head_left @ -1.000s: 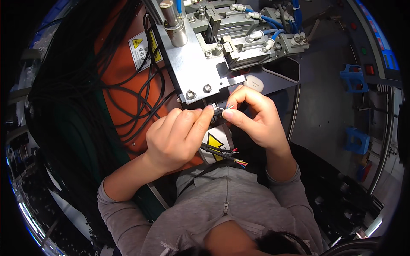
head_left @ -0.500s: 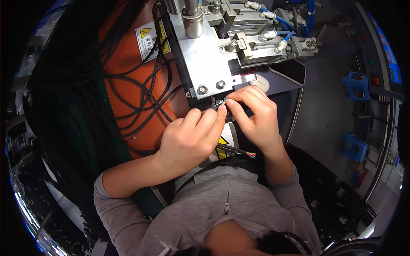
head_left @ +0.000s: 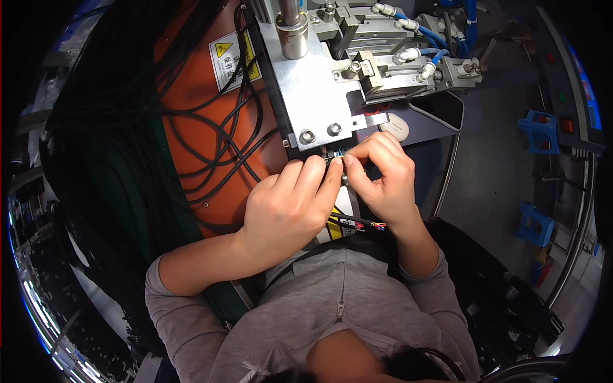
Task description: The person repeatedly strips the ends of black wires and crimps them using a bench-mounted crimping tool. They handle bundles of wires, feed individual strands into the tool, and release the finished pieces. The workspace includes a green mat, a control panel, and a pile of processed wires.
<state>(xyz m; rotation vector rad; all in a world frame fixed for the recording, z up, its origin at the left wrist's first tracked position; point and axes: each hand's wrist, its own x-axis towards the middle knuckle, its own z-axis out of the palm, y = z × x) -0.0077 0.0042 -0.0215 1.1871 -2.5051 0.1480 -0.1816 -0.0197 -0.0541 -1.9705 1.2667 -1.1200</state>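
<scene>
Just below the front edge of a metal machine plate (head_left: 313, 96), my two hands meet fingertip to fingertip. My left hand (head_left: 287, 198) is closed in a pinch on a small bunch of thin wires (head_left: 338, 153), white and blue. From the other side my right hand (head_left: 386, 175) pinches at the same wires with thumb and forefinger. The exact grip is partly hidden by the fingers. Beneath the hands, a black cable (head_left: 348, 218) ends in several bare-ended coloured wires (head_left: 378, 226), lying over a white and yellow label.
Black cables (head_left: 223, 140) loop over the orange surface (head_left: 191, 153) at left, near a warning label (head_left: 233, 60). Pneumatic cylinders (head_left: 396, 57) with blue hoses stand at the back. A round white object (head_left: 394, 127) lies right of the plate. Blue stools (head_left: 536, 223) stand far right.
The view has shifted slightly. My fingertips have parted a little, showing more of the thin wires between them. Both hands stay pinched at the same spot.
</scene>
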